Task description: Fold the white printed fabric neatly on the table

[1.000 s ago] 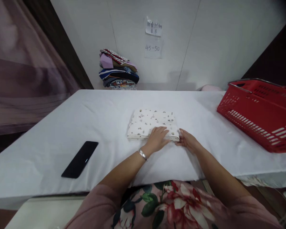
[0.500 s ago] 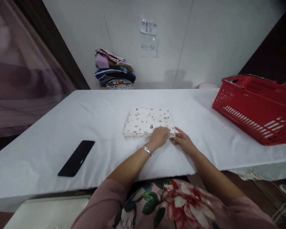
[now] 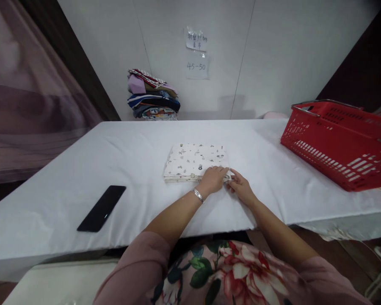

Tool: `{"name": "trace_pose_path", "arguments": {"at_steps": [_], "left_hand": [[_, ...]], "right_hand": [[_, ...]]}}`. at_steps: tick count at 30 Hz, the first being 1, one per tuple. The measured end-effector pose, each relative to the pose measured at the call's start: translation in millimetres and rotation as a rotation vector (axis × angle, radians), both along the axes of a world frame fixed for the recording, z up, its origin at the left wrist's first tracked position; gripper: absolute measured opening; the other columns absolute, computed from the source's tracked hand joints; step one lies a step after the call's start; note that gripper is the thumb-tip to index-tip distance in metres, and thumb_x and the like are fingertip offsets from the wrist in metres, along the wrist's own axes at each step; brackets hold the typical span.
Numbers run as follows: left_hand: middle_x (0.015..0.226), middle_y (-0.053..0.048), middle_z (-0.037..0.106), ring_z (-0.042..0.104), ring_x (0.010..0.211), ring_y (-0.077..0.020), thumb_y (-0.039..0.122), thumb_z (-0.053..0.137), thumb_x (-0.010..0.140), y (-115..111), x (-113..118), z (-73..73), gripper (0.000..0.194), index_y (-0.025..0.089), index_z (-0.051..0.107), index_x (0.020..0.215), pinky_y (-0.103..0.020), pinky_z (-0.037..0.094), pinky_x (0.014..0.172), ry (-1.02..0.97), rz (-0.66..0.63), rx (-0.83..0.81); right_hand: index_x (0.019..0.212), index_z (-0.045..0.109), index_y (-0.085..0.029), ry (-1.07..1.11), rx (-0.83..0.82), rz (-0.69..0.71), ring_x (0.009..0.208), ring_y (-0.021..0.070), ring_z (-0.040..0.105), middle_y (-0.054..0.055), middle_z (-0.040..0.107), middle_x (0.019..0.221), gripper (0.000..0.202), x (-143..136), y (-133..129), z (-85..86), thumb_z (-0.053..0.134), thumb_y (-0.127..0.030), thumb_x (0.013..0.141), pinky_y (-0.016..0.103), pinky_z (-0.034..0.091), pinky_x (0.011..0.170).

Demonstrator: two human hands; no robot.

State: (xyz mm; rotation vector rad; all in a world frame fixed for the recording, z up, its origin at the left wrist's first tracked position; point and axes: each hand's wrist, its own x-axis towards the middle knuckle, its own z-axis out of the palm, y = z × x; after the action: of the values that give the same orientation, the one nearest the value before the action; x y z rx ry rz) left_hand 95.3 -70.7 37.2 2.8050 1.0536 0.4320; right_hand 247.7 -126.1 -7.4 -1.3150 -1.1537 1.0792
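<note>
Red basket (image 3: 343, 144) with metal handles sits at the right end of the table (image 3: 139, 148), well apart from the hands, cut off by the view's edge. Black phone (image 3: 102, 208) lies flat at left, slanted, near the front edge. Stack of folded fabrics (image 3: 154, 94) shows past the table's far edge, left of centre; pink item (image 3: 274, 115) partly hidden behind that edge, further right. Two paper notes on the wall (image 3: 273, 55), lower one (image 3: 197, 66) reads 45-50. Sheer curtain (image 3: 28, 93) far left, white surface (image 3: 63, 281) below the table at lower left. Folded white printed cloth (image 3: 190, 159) lies flat mid-table, between phone and basket. Left hand (image 3: 213, 179) covers part of its near right area, blocking the view of that front edge. Cloth's long axis looks left-right, about parallel to the table's far edge; layered edges face the person. Left hand lies palm down on top, fingers extended. Right hand (image 3: 242, 188) has bent fingers at the near right corner; cannot tell if it pinches.
</note>
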Motion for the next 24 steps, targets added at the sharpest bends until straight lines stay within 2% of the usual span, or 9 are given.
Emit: {"name": "trace_pose_path", "arguments": {"at_steps": [6, 10, 13, 19, 24], "left_hand": [[0.107, -0.006, 0.062, 0.055, 0.101, -0.0212, 0.019, 0.048, 0.086, 3.6, 3.2, -1.1, 0.032, 0.022, 0.051, 0.118, -0.034, 0.041, 0.083, 0.003, 0.019, 0.033], [0.097, -0.006, 0.062, 0.055, 0.096, -0.0208, 0.022, 0.047, 0.089, 6.4, 3.1, -1.2, 0.018, 0.02, 0.058, 0.102, -0.034, 0.042, 0.08, 0.014, -0.002, 0.045], [0.093, -0.006, 0.061, 0.054, 0.094, -0.0203, 0.026, 0.045, 0.091, 6.8, 3.5, -1.6, 0.017, 0.019, 0.06, 0.092, -0.034, 0.042, 0.081, 0.026, -0.009, 0.038], [0.094, -0.007, 0.06, 0.053, 0.095, -0.0205, 0.024, 0.046, 0.09, 6.1, 4.3, -6.3, 0.015, 0.018, 0.059, 0.093, -0.034, 0.042, 0.082, 0.002, -0.003, 0.048], [0.101, -0.005, 0.06, 0.053, 0.098, -0.02, 0.019, 0.049, 0.086, 4.1, 1.8, -9.6, 0.019, 0.02, 0.056, 0.104, -0.033, 0.042, 0.082, -0.107, 0.022, 0.02]], "right_hand": [[0.134, 0.042, -0.021, 0.0, -0.007, -0.006, 0.065, 0.0119, 0.057, 0.005, 0.061, 0.098, 0.066, -0.3, -0.2, -0.7, 0.062, -0.033, 0.072, 0.022, 0.042, 0.047], [0.134, 0.042, -0.021, -0.013, -0.007, -0.016, 0.065, 0.0117, 0.057, 0.005, 0.06, 0.098, 0.065, -1.3, -0.3, 0.0, 0.061, -0.031, 0.073, 0.022, 0.042, 0.047], [0.134, 0.041, -0.021, -0.023, -0.011, -0.03, 0.063, 0.0109, 0.056, 0.005, 0.061, 0.096, 0.067, -2.8, -0.4, 1.2, 0.061, -0.03, 0.071, 0.021, 0.042, 0.046], [0.136, 0.037, -0.022, -0.023, -0.034, -0.031, 0.064, 0.0118, 0.057, 0.004, 0.06, 0.093, 0.072, -6.0, -2.5, 8.1, 0.063, -0.032, 0.07, 0.021, 0.041, 0.046], [0.132, 0.039, -0.021, -0.026, -0.028, -0.073, 0.061, 0.0127, 0.058, 0.003, 0.062, 0.091, 0.068, -6.3, 0.3, 5.2, 0.062, -0.037, 0.07, 0.021, 0.039, 0.043]]}}
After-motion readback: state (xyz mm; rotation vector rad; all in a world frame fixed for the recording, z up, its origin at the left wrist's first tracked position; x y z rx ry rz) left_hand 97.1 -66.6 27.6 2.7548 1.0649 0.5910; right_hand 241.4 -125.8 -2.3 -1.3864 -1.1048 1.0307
